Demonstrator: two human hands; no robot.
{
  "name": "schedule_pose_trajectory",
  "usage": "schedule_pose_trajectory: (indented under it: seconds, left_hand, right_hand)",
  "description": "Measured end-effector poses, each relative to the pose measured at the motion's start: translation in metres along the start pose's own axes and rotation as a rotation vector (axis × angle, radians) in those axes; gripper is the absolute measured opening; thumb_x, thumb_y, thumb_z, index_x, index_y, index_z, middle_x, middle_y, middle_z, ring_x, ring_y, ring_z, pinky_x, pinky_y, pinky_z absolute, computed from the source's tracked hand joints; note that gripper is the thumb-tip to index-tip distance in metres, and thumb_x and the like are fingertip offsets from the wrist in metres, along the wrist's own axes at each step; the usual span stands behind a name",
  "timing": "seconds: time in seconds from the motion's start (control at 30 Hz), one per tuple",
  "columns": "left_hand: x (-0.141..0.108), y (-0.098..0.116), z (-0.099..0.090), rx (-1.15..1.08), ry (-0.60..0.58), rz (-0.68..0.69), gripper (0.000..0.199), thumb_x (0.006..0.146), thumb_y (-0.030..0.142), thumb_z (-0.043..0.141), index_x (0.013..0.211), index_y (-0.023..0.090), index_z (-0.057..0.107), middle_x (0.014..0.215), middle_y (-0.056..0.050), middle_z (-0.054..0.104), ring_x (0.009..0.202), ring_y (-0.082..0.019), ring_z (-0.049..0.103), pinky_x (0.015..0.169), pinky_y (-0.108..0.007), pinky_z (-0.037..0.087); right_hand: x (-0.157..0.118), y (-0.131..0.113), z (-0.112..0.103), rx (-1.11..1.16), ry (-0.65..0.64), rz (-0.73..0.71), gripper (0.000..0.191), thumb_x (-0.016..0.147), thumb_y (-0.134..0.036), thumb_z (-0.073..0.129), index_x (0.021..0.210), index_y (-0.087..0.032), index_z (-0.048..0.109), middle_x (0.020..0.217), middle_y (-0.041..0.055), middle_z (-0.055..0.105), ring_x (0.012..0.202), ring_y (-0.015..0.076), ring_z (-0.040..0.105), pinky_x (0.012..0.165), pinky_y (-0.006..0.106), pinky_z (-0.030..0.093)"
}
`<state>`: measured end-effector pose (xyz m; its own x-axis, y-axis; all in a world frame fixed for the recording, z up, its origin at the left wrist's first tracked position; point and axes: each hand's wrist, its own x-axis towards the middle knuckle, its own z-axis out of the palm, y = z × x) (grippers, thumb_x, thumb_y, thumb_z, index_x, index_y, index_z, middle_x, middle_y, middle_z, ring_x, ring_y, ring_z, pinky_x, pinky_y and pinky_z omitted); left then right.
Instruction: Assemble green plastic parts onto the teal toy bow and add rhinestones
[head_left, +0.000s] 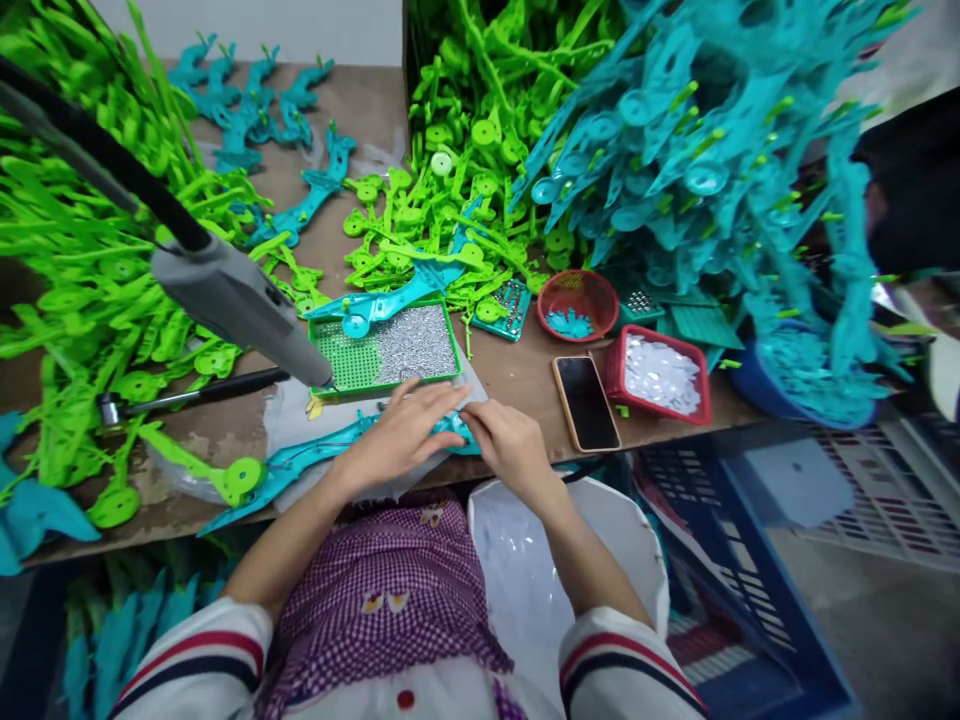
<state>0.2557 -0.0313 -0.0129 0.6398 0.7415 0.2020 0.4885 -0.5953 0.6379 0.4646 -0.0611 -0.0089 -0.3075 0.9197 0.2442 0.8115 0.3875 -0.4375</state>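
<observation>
A long teal plastic part (307, 452) lies slantwise on a pale cloth at the table's front edge. Across its right portion rests my left hand (409, 428), fingers stretched out and thumb spread. My right hand (511, 440) is at the part's right end, thumb and fingertips pinched together; whatever is between them is hidden. Just beyond the hands stands a green perforated tray (349, 365) with many small silver screws (420, 342) in its right half. Another teal part (405, 292) lies across the tray's far rim. A hanging grey electric screwdriver (225, 300) points its tip at the tray's left end.
A hammer (202, 393) lies left, near piled green parts (97, 200). To the right are a phone (587, 403), a red basket (705, 385) of white pieces, a red bowl (577, 285) and a blue basin (780, 375). Teal parts (705, 150) are heaped behind.
</observation>
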Motion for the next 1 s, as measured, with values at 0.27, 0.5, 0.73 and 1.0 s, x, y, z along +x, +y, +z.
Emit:
schedule_pose_trajectory:
  seconds: [0.27, 0.5, 0.73, 1.0]
  left_hand:
    - [0.000, -0.023, 0.018, -0.011, 0.064, -0.064, 0.032, 0.102, 0.030, 0.038, 0.100, 0.019, 0.068, 0.088, -0.006, 0.068, 0.085, -0.019, 0.063, 0.077, -0.032, 0.051]
    - [-0.011, 0.005, 0.005, 0.113, 0.084, 0.054, 0.074, 0.091, 0.053, 0.054, 0.153, 0.021, 0.027, 0.150, -0.020, 0.040, 0.139, -0.035, 0.038, 0.110, -0.057, 0.036]
    - [0.030, 0.013, 0.030, -0.301, -0.012, -0.133, 0.041, 0.100, 0.035, 0.042, 0.136, 0.019, 0.052, 0.123, -0.011, 0.066, 0.110, -0.023, 0.063, 0.094, -0.036, 0.051]
    - [0.024, -0.034, 0.015, -0.496, 0.015, -0.275, 0.031, 0.094, 0.038, 0.049, 0.087, 0.019, 0.072, 0.086, -0.004, 0.074, 0.081, -0.018, 0.066, 0.076, -0.028, 0.050]
  right_hand:
    - [-0.020, 0.022, -0.041, 0.111, -0.121, 0.134, 0.034, 0.099, -0.042, 0.042, 0.085, -0.022, 0.066, 0.076, 0.0040, 0.071, 0.070, 0.0184, 0.065, 0.065, 0.028, 0.045]
    - [-0.007, 0.013, -0.034, 0.101, -0.288, 0.064, 0.027, 0.099, -0.035, 0.045, 0.088, -0.021, 0.066, 0.084, 0.0058, 0.073, 0.080, 0.0189, 0.067, 0.074, 0.030, 0.044]
    - [0.029, 0.011, -0.035, 0.316, -0.428, -0.023, 0.023, 0.094, -0.028, 0.051, 0.107, -0.022, 0.069, 0.106, 0.0068, 0.075, 0.094, 0.0199, 0.069, 0.084, 0.032, 0.049]
    - [0.098, 0.071, -0.015, -0.028, 0.076, 0.339, 0.050, 0.089, -0.044, 0.058, 0.132, -0.019, 0.056, 0.135, 0.0161, 0.062, 0.129, 0.0329, 0.053, 0.108, 0.055, 0.035]
